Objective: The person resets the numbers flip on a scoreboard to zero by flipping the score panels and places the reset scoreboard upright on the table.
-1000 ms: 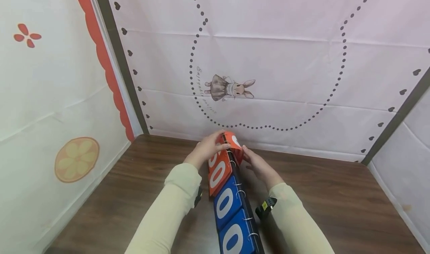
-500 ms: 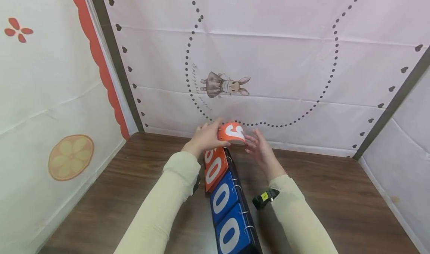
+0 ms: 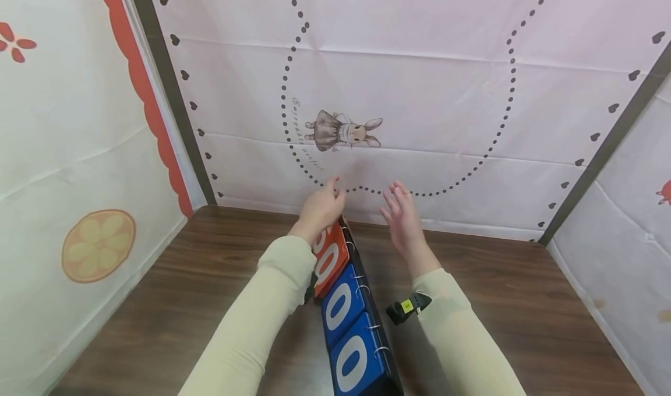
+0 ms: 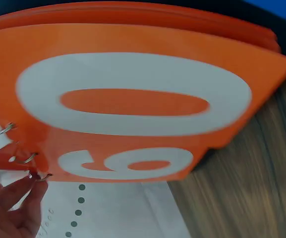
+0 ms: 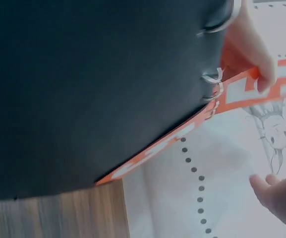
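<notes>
A flip scoreboard [image 3: 343, 326] stands on the table, with blue zero cards at its near end and orange cards beyond. At the far end my left hand [image 3: 320, 212] is over the top edge, index finger raised. In the right wrist view, its thumb lies over a turned-up orange number card [image 5: 237, 94], the hand behind it by the metal rings [image 5: 214, 90]. My right hand [image 3: 406, 224] is apart from the scoreboard, fingers extended and holding nothing. In the left wrist view, an orange zero card [image 4: 133, 124] and a six-shaped digit [image 4: 167, 166] face the camera.
The brown wooden table [image 3: 503, 303] extends on both sides of the scoreboard. A white cloth wall [image 3: 430, 99] with a rabbit print [image 3: 341, 131] rises close behind the hands. A black strapped device [image 3: 409, 307] sits on the right wrist.
The orange card, arched between both hands half a second ago, is now hidden in the head view. My right hand has released it and moved away, fingers extended. The left index finger has risen.
</notes>
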`<act>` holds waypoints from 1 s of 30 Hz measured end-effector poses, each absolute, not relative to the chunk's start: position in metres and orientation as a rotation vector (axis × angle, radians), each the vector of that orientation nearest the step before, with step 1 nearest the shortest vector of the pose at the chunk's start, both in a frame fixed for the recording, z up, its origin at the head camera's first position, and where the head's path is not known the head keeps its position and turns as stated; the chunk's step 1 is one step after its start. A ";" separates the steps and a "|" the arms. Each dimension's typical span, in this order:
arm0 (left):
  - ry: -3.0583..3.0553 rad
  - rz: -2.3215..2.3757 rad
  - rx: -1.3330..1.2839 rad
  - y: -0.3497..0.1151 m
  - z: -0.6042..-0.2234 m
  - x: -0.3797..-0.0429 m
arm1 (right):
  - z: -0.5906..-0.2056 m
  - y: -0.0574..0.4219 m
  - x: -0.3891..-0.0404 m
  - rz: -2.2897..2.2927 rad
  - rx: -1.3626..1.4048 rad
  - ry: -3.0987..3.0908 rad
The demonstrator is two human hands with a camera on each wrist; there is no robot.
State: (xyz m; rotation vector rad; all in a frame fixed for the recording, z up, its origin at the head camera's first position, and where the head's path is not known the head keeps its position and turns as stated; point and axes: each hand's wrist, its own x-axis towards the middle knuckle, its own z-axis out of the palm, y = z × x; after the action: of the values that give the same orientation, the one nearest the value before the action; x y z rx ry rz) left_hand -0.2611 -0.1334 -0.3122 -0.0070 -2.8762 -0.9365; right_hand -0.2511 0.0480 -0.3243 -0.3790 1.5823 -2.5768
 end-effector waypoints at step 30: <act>-2.237 -1.622 0.283 -0.215 -0.342 -0.223 | -0.352 0.039 -0.191 -1.227 -1.073 2.328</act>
State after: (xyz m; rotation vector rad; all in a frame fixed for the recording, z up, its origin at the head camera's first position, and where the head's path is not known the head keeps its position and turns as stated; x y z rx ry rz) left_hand -0.2226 -0.2153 -0.3421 0.2826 -2.2370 -1.6220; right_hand -0.1913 0.0388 -0.3522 -1.0729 2.3277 -1.2272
